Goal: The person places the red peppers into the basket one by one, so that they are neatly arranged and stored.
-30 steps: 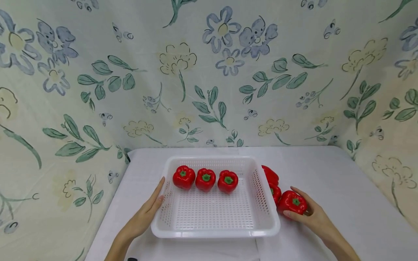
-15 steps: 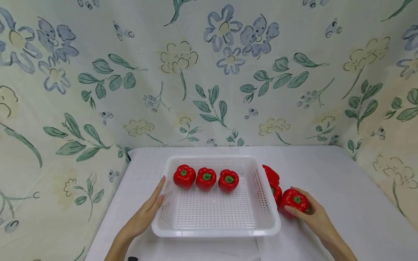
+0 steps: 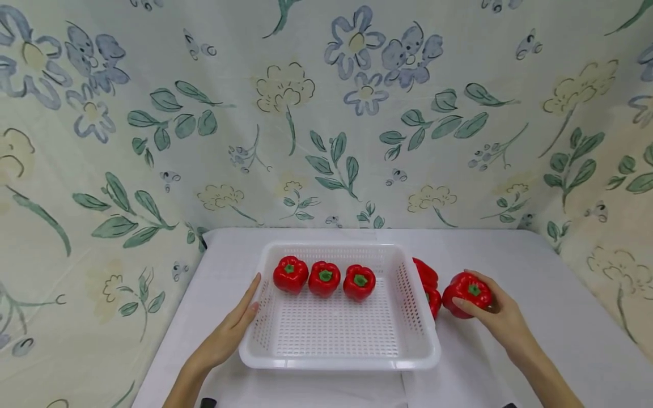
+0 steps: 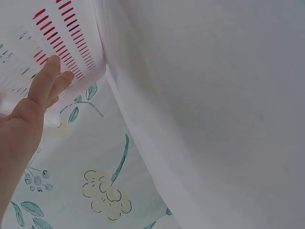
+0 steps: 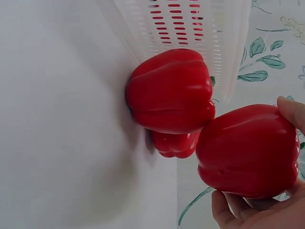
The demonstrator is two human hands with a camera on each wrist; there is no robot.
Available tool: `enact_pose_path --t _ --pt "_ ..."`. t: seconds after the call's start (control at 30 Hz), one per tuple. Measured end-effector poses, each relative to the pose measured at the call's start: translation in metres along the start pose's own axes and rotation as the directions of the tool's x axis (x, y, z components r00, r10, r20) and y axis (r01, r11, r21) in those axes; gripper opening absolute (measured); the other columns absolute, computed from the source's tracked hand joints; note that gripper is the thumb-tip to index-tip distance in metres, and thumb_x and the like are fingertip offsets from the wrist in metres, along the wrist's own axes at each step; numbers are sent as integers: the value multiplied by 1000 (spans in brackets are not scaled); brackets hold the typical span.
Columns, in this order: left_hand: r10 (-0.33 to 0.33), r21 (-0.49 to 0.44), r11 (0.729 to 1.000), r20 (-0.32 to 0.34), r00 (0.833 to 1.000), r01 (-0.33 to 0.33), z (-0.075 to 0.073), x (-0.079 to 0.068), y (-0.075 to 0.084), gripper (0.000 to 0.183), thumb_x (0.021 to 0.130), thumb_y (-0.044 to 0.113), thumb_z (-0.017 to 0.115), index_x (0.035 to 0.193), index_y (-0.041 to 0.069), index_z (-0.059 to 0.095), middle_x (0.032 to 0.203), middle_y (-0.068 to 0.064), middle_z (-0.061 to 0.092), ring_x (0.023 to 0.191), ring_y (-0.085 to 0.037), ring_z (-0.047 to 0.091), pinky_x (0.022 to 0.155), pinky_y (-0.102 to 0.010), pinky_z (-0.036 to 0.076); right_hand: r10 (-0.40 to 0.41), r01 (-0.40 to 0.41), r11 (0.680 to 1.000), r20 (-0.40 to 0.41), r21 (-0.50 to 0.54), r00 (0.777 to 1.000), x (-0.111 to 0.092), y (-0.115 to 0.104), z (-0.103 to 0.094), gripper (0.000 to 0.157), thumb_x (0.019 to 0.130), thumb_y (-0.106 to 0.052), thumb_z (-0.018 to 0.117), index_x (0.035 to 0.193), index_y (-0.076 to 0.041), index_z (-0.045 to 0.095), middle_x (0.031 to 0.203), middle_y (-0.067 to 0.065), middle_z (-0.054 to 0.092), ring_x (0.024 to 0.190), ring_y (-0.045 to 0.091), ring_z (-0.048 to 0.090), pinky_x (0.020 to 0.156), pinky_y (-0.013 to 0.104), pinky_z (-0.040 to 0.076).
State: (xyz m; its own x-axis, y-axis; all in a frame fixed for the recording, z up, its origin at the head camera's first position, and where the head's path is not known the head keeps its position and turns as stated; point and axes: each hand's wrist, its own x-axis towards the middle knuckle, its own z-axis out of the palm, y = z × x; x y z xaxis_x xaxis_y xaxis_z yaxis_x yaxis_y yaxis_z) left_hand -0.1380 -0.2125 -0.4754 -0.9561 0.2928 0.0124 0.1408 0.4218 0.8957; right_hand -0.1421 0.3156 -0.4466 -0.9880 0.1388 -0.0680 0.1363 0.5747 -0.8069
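A red bell pepper (image 3: 465, 294) with a green stem is gripped between the thumb and fingers of my right hand (image 3: 502, 317). The right wrist view shows this bell pepper (image 5: 248, 152) lifted off the table. Two more red peppers (image 3: 433, 299) lie beside the basket's right wall, partly hidden by it. Inside the white perforated basket (image 3: 336, 364), three red peppers (image 3: 325, 277) stand in a row near the back. My left hand (image 3: 227, 334) rests with straight fingers against the basket's left wall; the left wrist view shows those fingers (image 4: 45, 78) touching the slotted side.
A white cloth covers the table (image 3: 510, 266). Behind and at the sides hangs a floral curtain (image 3: 326, 113). A small black object (image 3: 208, 403) shows at the bottom edge near my left forearm.
My right hand has raised the bell pepper off the table and moved it slightly away from me and to the right. The left hand and basket have stayed in place.
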Motion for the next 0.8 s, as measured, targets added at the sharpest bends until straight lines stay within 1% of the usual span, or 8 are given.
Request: enact_pose_path --t 0.2,0.27,0.37,0.43,0.5,0.6,0.7,0.8 --pt "-1 5 1000 -1 1000 1 0 1 0 59 114 33 29 168 31 3 176 -7 2 159 -44 9 120 -63 20 -130 129 991 -50 -20 990 6 -19 -9 95 91 -38 79 165 -19 23 159 25 35 134 44 41 81 29 65" --pt "2 3 1000 -1 1000 -2 0 1 0 59 114 33 29 168 31 4 176 -7 3 159 -44 10 119 -64 21 -178 177 984 -59 -23 982 9 -28 -12 91 92 -35 79 165 -22 25 158 23 37 130 32 43 79 20 62" --pt "4 -1 1000 0 1000 -4 0 1 0 59 114 33 29 168 31 4 176 -8 3 159 -44 11 119 -65 22 -224 223 975 -60 -24 973 13 -42 -14 88 92 -34 79 164 -29 28 156 21 40 123 15 44 79 14 57" --pt "6 -4 1000 1 1000 -6 0 1 0 59 114 32 29 168 31 4 176 -8 2 159 -45 10 119 -65 22 -249 248 969 -51 -20 967 16 -51 -14 86 92 -34 79 163 -29 30 156 19 42 120 8 45 80 14 58" --pt "7 -4 1000 1 1000 -7 -1 1 0 59 114 33 29 168 32 4 176 -7 2 159 -44 10 119 -64 21 -273 272 962 -38 -15 961 19 -62 -12 85 92 -34 79 163 -29 31 155 18 44 121 9 48 80 16 59" --pt "10 -4 1000 1 1000 -10 -1 1 1 59 114 33 29 168 31 4 176 -7 2 159 -44 10 119 -62 21 -311 311 950 -8 6 950 24 -77 -5 86 91 -31 80 163 -25 32 154 18 46 127 22 52 82 22 63" --pt "11 -7 1000 5 1000 -11 -1 1 2 59 114 34 29 168 31 4 176 -7 2 159 -44 9 119 -62 21 -338 337 941 28 24 941 29 -92 4 88 89 -30 82 162 -24 33 155 18 47 130 35 53 84 33 66" --pt "10 -14 1000 7 1000 -10 -1 1 2 59 114 34 30 168 31 5 176 -7 2 159 -44 9 119 -64 21 -338 335 941 77 48 938 32 -109 15 88 88 -32 82 161 -25 34 156 17 46 133 38 53 89 45 65"
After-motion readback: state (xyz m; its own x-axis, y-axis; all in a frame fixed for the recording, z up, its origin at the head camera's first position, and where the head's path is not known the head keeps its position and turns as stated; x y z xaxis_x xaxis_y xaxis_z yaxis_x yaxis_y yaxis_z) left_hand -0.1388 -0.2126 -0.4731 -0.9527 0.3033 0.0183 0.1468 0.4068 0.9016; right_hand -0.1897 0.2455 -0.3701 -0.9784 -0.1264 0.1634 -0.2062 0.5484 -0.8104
